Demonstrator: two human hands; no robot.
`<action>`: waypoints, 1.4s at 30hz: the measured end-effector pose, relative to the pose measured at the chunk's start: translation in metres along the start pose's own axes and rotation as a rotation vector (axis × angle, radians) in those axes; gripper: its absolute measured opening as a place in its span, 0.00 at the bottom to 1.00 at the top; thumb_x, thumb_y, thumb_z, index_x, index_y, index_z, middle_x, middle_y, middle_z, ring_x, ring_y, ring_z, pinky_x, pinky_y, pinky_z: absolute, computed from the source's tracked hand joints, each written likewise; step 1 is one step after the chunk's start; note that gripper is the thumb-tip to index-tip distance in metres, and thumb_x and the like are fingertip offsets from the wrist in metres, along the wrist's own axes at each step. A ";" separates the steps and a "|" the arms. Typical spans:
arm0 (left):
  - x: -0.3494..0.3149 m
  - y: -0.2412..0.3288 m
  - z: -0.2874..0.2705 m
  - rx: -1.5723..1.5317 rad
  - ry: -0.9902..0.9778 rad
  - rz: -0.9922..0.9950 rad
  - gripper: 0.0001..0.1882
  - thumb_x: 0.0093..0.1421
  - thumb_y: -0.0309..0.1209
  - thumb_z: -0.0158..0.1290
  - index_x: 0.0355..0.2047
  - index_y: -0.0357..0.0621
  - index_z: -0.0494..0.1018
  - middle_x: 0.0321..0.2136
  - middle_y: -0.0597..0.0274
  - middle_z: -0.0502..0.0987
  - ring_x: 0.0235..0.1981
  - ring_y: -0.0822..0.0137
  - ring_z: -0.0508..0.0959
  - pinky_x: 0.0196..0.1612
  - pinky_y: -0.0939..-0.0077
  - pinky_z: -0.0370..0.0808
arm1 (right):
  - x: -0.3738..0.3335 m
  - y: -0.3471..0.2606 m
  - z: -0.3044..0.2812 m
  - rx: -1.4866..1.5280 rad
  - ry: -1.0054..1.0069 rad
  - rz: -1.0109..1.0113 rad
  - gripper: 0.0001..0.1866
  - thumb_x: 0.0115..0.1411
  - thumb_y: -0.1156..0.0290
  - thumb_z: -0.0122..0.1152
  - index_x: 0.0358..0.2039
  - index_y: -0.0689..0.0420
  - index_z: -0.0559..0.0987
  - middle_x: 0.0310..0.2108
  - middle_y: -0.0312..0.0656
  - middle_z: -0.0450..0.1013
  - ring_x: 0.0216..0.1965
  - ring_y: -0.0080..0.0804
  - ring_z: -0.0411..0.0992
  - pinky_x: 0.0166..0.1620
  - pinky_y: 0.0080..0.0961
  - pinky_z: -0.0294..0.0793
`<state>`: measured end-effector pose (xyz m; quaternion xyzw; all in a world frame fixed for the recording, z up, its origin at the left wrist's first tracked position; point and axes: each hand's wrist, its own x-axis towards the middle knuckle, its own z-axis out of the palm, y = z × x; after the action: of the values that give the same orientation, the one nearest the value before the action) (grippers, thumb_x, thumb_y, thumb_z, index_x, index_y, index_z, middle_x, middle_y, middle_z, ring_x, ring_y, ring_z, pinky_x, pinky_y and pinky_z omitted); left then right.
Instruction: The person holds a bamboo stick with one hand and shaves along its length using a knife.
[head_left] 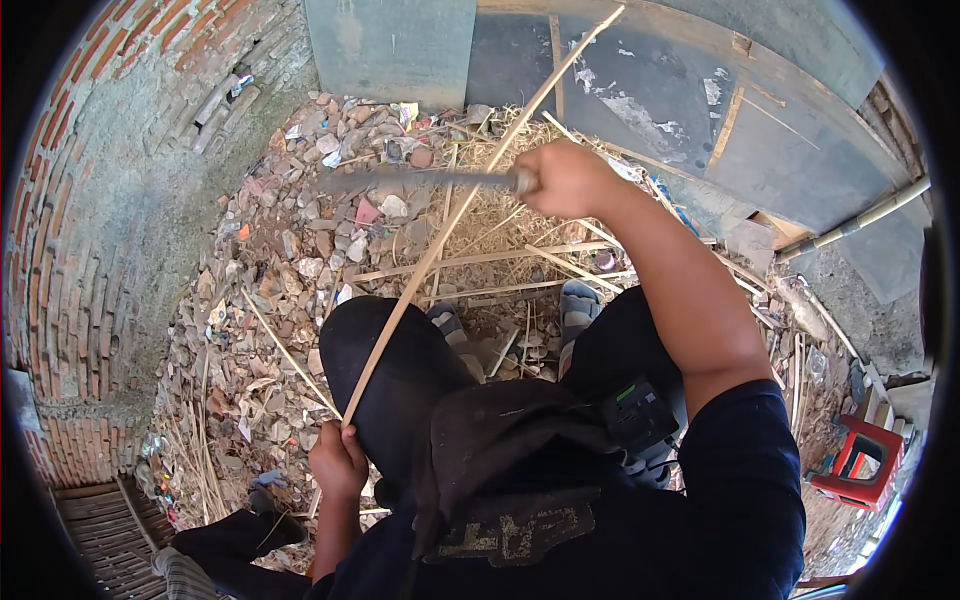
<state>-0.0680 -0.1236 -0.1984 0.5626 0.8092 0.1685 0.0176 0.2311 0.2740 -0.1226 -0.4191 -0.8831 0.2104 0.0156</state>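
Note:
My left hand [338,462], low at the left beside my knee, is closed around the lower end of a long bamboo strip [432,250]. The strip slants up across my thigh to the far wall panels. A thinner sliver [285,345] also meets this hand, pointing up and left; whether it is gripped or joined to the strip, I cannot tell. My right hand [562,178] is wrapped around the handle of a long-bladed knife [420,180]. The blade points left, blurred by motion, and crosses the strip's upper half; contact between them is unclear.
Rubble and litter [310,235] cover the ground, with shavings and loose bamboo strips [490,257] in front of my feet. A brick wall [110,200] rises at left, grey panels [640,100] at the back. A red plastic stool [850,465] stands right. Another person's dark-clothed leg [225,545] shows lower left.

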 end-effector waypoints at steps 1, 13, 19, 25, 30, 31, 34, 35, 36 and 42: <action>0.001 -0.001 0.004 -0.028 0.034 -0.013 0.12 0.69 0.35 0.49 0.33 0.39 0.71 0.22 0.42 0.76 0.23 0.37 0.77 0.26 0.47 0.71 | 0.008 0.017 0.003 0.225 0.037 0.099 0.14 0.60 0.61 0.59 0.36 0.59 0.81 0.31 0.50 0.78 0.35 0.43 0.78 0.42 0.42 0.77; 0.008 0.006 -0.015 -0.056 -0.106 -0.055 0.12 0.69 0.35 0.48 0.33 0.38 0.71 0.22 0.43 0.76 0.23 0.38 0.77 0.26 0.48 0.71 | -0.005 -0.022 0.013 -0.095 -0.057 -0.210 0.11 0.55 0.64 0.65 0.36 0.56 0.82 0.30 0.48 0.79 0.34 0.44 0.78 0.40 0.42 0.76; 0.003 0.007 -0.003 -0.070 -0.007 -0.034 0.11 0.69 0.34 0.49 0.32 0.39 0.71 0.22 0.43 0.76 0.24 0.38 0.77 0.26 0.49 0.71 | 0.019 0.051 0.012 0.330 0.066 0.122 0.21 0.53 0.61 0.65 0.45 0.59 0.82 0.32 0.51 0.79 0.36 0.44 0.79 0.44 0.39 0.76; 0.005 0.008 -0.016 0.003 -0.063 -0.025 0.11 0.69 0.33 0.49 0.32 0.39 0.71 0.22 0.42 0.76 0.24 0.37 0.77 0.27 0.48 0.71 | 0.011 0.040 0.014 0.231 0.009 0.130 0.13 0.59 0.64 0.59 0.39 0.59 0.81 0.32 0.49 0.78 0.37 0.44 0.78 0.44 0.41 0.76; 0.011 0.009 -0.015 -0.058 -0.112 -0.061 0.12 0.70 0.34 0.48 0.32 0.39 0.71 0.22 0.42 0.75 0.24 0.36 0.76 0.27 0.47 0.70 | -0.002 -0.016 0.017 0.096 -0.071 -0.184 0.11 0.54 0.64 0.68 0.35 0.55 0.82 0.28 0.46 0.78 0.32 0.40 0.78 0.39 0.40 0.75; 0.012 0.006 -0.014 -0.077 -0.127 -0.059 0.12 0.70 0.35 0.47 0.32 0.39 0.71 0.22 0.42 0.75 0.24 0.36 0.76 0.27 0.46 0.70 | -0.003 -0.020 0.012 0.061 -0.110 -0.221 0.11 0.54 0.63 0.68 0.35 0.54 0.82 0.28 0.45 0.78 0.32 0.41 0.78 0.39 0.40 0.75; 0.010 0.009 -0.008 -0.044 -0.075 -0.036 0.13 0.71 0.36 0.46 0.33 0.39 0.71 0.22 0.42 0.75 0.24 0.37 0.76 0.27 0.46 0.70 | 0.010 -0.001 0.025 0.151 -0.156 -0.174 0.10 0.54 0.64 0.68 0.34 0.54 0.83 0.28 0.45 0.79 0.32 0.43 0.78 0.39 0.40 0.75; 0.010 0.012 -0.004 0.010 0.003 -0.021 0.14 0.71 0.37 0.46 0.33 0.40 0.71 0.22 0.42 0.76 0.24 0.37 0.77 0.27 0.46 0.70 | 0.016 0.001 0.022 0.268 -0.160 -0.100 0.10 0.54 0.64 0.68 0.34 0.54 0.83 0.28 0.45 0.79 0.32 0.44 0.78 0.39 0.40 0.75; 0.008 0.012 -0.001 -0.009 0.034 -0.036 0.14 0.71 0.37 0.46 0.34 0.40 0.72 0.22 0.42 0.76 0.24 0.37 0.77 0.27 0.46 0.71 | 0.014 0.005 0.018 0.223 -0.076 -0.106 0.10 0.54 0.64 0.68 0.35 0.54 0.83 0.28 0.46 0.79 0.32 0.43 0.78 0.40 0.40 0.75; 0.002 0.007 0.000 -0.069 -0.014 -0.098 0.14 0.71 0.37 0.46 0.33 0.39 0.72 0.22 0.41 0.75 0.25 0.36 0.77 0.27 0.47 0.71 | 0.003 -0.022 0.010 0.091 -0.025 -0.043 0.12 0.55 0.64 0.64 0.39 0.52 0.82 0.31 0.46 0.79 0.38 0.45 0.79 0.44 0.43 0.77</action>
<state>-0.0626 -0.1201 -0.1962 0.5224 0.8294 0.1915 0.0508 0.2114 0.2605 -0.1239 -0.3964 -0.8814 0.2554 0.0282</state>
